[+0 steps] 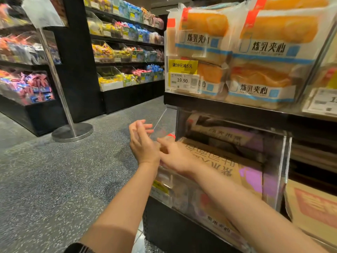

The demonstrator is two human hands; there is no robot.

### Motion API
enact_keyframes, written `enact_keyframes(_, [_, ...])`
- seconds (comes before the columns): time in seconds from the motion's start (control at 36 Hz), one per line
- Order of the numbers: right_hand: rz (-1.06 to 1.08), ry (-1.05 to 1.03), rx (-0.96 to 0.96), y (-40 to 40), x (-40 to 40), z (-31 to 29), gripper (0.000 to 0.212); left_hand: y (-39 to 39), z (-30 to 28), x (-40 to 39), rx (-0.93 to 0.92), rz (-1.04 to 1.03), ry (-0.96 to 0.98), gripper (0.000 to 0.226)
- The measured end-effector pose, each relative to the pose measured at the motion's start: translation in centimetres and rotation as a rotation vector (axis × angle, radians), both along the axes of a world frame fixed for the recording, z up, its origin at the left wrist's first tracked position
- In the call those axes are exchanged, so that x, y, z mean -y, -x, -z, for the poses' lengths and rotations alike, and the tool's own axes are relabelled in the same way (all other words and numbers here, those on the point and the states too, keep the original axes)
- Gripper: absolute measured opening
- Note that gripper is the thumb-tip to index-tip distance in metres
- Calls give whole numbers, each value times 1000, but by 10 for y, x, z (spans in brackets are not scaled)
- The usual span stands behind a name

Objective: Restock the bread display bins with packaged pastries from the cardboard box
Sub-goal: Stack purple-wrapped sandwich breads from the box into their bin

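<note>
We've got both bare forearms stretched out toward the lower clear acrylic bin. Our left hand is tipped up on edge, fingers loosely spread, grip wide and holding nothing. Our right hand reaches flat across just behind it, fingers straight, also holding nothing, right at the bin's front left corner. The packaged pastries lie flat inside that bin, just beside and under the right hand: glossy tan wrappers with purple patches. Above sits the upper bin, stacked with soft golden bread packs. A cardboard box stands at far right on the speckled grey floor.
</note>
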State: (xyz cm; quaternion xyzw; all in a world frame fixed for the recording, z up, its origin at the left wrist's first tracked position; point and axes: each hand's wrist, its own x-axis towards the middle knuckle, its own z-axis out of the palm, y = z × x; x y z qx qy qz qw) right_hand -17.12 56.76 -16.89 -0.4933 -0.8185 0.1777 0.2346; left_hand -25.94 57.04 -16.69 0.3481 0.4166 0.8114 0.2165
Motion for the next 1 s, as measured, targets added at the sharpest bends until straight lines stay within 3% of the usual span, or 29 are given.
enact_keyframes(0.14, [117,-98,-6,-17,0,1,50,-1,-1,2,-22,-10,10,47])
enact_keyframes(0.25, [-189,21,171,-15,-1,8,30,-1,-1,2,-28,-29,25,35])
enact_keyframes(0.42, [-241,42,165,-12,-3,6,24,-1,1,-1,-79,-68,24,36])
enact_keyframes(0.5, [-147,-4,41,-15,4,3,25,0,3,-1,-117,-84,46,40])
enact_keyframes(0.58, [98,-38,-244,-20,22,-17,33,0,-2,4,-136,-58,124,36])
enact_keyframes(0.67, [246,-116,-342,-36,48,-42,37,1,-11,17,-204,44,220,37])
enact_keyframes(0.75, [244,-95,-388,-55,92,-62,36,5,-21,32,-383,147,365,16])
enact_keyframes(0.81, [235,-62,-409,-70,122,-70,34,5,-29,46,-407,192,410,3])
enact_keyframes(0.92, [220,50,-365,-99,172,-78,33,-1,-41,83,-500,268,447,17])
enact_keyframes(1.0, [206,98,-278,-113,206,-77,29,-6,-44,110,-563,403,448,12])
